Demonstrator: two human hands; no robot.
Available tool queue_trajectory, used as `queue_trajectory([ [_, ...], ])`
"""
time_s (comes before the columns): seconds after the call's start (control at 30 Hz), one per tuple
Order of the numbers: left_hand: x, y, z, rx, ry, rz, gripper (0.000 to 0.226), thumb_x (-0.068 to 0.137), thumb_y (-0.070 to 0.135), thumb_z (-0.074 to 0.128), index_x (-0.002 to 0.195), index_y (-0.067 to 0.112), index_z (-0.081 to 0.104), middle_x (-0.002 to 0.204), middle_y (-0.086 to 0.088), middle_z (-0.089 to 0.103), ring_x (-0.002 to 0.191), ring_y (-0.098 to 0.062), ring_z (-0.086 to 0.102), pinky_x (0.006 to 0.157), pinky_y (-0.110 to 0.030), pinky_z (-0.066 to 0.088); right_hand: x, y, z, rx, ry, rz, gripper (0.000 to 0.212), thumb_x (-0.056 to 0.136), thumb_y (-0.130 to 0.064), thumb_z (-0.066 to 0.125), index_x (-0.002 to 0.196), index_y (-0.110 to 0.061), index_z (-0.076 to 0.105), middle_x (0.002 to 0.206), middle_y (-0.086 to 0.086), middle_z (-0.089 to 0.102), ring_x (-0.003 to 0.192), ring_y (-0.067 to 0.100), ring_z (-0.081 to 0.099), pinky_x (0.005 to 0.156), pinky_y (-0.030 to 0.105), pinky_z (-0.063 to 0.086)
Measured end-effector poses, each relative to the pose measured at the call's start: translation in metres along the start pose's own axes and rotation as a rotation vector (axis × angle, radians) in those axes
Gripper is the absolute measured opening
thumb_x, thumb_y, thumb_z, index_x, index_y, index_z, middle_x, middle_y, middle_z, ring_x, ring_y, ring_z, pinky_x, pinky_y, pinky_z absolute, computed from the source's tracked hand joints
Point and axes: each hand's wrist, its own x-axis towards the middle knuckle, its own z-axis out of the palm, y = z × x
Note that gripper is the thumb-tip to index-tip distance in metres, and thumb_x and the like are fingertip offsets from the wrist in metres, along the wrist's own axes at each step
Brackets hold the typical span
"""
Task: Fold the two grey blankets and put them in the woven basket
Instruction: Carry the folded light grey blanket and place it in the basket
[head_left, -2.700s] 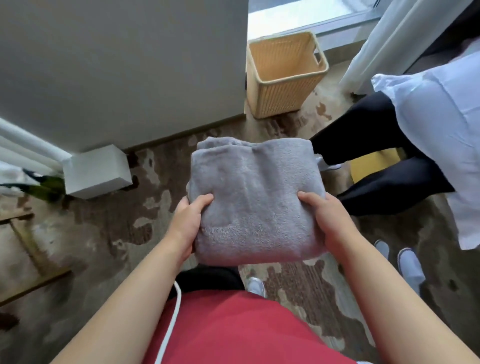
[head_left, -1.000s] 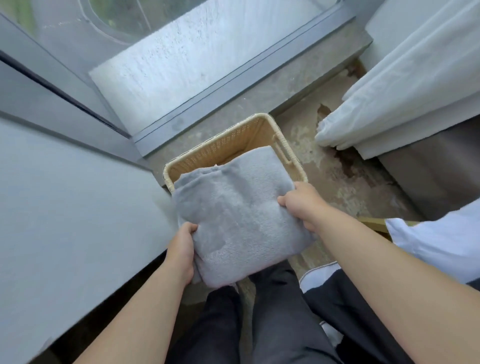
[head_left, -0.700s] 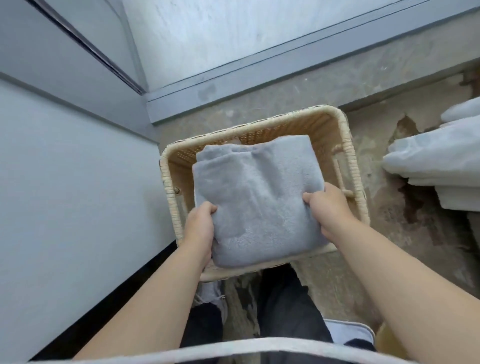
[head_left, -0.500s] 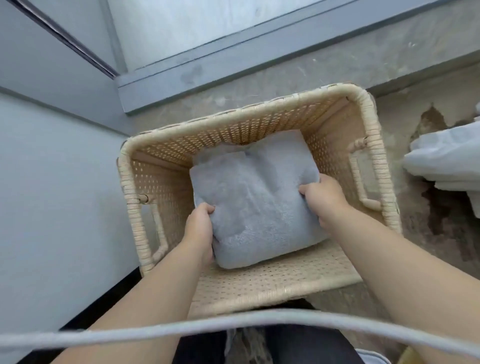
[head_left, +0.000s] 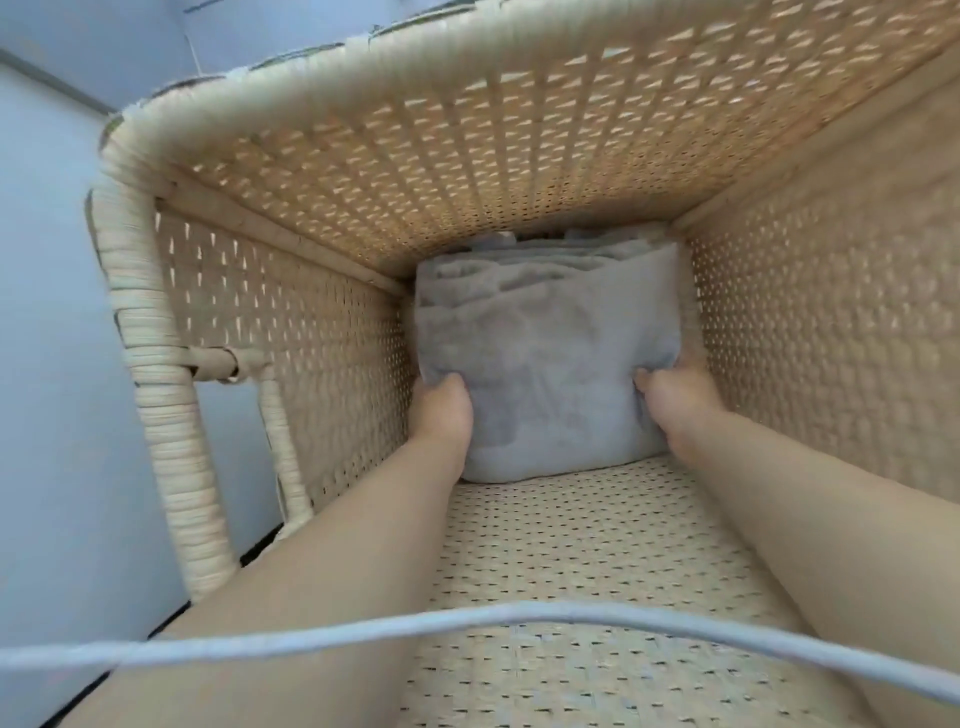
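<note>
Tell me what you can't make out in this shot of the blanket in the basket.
Head view only:
- Basket floor: covered by the blanket.
- Left hand and right hand: fingers tucked under the blanket's sides.
- Folds at the far end: same blanket or a second one, cannot tell.
- Basket's near rim: cut off by the bottom edge.
- Cable: blurred, with both ends cut off.

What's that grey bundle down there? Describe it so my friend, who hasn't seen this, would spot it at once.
Look into the woven basket. Deep inside it, gripped between the left hand and the right hand, is the folded grey blanket. It is the only soft, fleecy grey thing amid stiff tan weave.
</note>
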Motion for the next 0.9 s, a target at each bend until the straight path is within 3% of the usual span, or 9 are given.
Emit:
queue_trajectory([
  [0.13,-0.025,0.004,-0.003,0.273,0.242,0.185,0.048,0.089,0.015,0.049,0.136,0.007,0.043,0.134,-0.016,0.050,0.121,-0.032,0.049,0.104,-0.039,0.040,-0.015,-0.008,-0.012,-0.152,0.068,-0.105,0.041,0.087,-0.010,0.056,0.127,-0.004,0.050,0.128,0.017,0.058,0.117,0.032,0.055,0.095,0.032,0.041],
  [0.2,-0.050,0.008,-0.005,0.401,0.361,0.455,0.047,0.086,0.014,0.053,0.133,0.011,0.046,0.135,-0.012,0.045,0.122,-0.029,0.047,0.103,-0.038,0.040,-0.027,-0.014,-0.021,-0.344,0.228,-0.258,0.047,0.085,-0.010,0.058,0.128,0.002,0.046,0.127,0.024,0.051,0.115,0.040,0.051,0.096,0.042,0.040],
  [0.27,-0.069,0.009,0.001,0.680,0.267,0.796,0.047,0.082,0.015,0.059,0.128,0.015,0.051,0.138,-0.010,0.043,0.123,-0.028,0.047,0.103,-0.040,0.038,-0.040,-0.018,-0.022,-0.572,0.318,-0.544,0.052,0.079,-0.012,0.063,0.127,0.003,0.049,0.125,0.028,0.048,0.110,0.045,0.050,0.092,0.047,0.041],
  [0.33,-0.075,0.009,0.012,1.043,0.045,0.992,0.064,0.080,0.026,0.064,0.140,0.021,0.040,0.153,-0.011,0.025,0.138,-0.028,0.029,0.115,-0.046,0.022,-0.048,-0.020,-0.014,-0.759,0.202,-0.825,0.068,0.073,-0.020,0.071,0.135,-0.003,0.047,0.138,0.029,0.042,0.121,0.047,0.046,0.102,0.050,0.037],
  [0.43,-0.053,0.014,0.025,1.398,-0.090,0.889,0.107,0.077,0.048,0.067,0.151,0.030,-0.007,0.158,-0.008,-0.021,0.147,-0.027,-0.014,0.115,-0.054,-0.007,-0.037,-0.024,0.001,-1.076,-0.164,-0.974,0.112,0.072,-0.050,0.070,0.153,-0.027,-0.003,0.158,0.017,-0.020,0.146,0.036,-0.013,0.115,0.046,-0.008],
  [0.47,-0.040,0.018,0.026,1.483,-0.100,0.815,0.118,0.073,0.054,0.069,0.148,0.032,-0.019,0.154,-0.007,-0.031,0.145,-0.027,-0.022,0.113,-0.055,-0.011,-0.026,-0.025,0.004,-1.144,-0.220,-0.970,0.122,0.070,-0.059,0.069,0.147,-0.032,-0.022,0.149,0.010,-0.041,0.140,0.031,-0.033,0.112,0.045,-0.018],
  [0.53,-0.011,0.024,0.025,1.582,-0.123,0.734,0.134,0.066,0.061,0.073,0.140,0.035,-0.035,0.149,-0.006,-0.042,0.141,-0.026,-0.031,0.112,-0.055,-0.013,-0.003,-0.030,0.009,-1.249,-0.246,-0.928,0.132,0.064,-0.071,0.066,0.133,-0.036,-0.041,0.129,0.001,-0.061,0.124,0.023,-0.053,0.107,0.046,-0.025],
  [0.73,0.047,0.023,0.031,1.578,-0.197,0.722,0.147,0.052,0.073,0.072,0.105,0.040,-0.060,0.125,0.002,-0.065,0.133,-0.021,-0.044,0.108,-0.053,-0.020,0.053,-0.036,0.036,-1.305,-0.349,-0.821,0.139,0.053,-0.083,0.062,0.120,-0.042,-0.052,0.121,-0.007,-0.068,0.111,0.014,-0.062,0.104,0.046,-0.026],
  [0.9,0.074,0.022,0.051,1.630,-0.207,0.639,0.148,0.051,0.079,0.069,0.095,0.034,-0.066,0.105,-0.003,-0.073,0.099,-0.023,-0.065,0.101,-0.060,-0.025,0.075,-0.026,0.055,-1.234,-0.305,-0.822,0.134,0.039,-0.094,0.041,0.116,-0.043,-0.057,0.123,-0.005,-0.067,0.110,0.013,-0.064,0.099,0.044,-0.034],
])
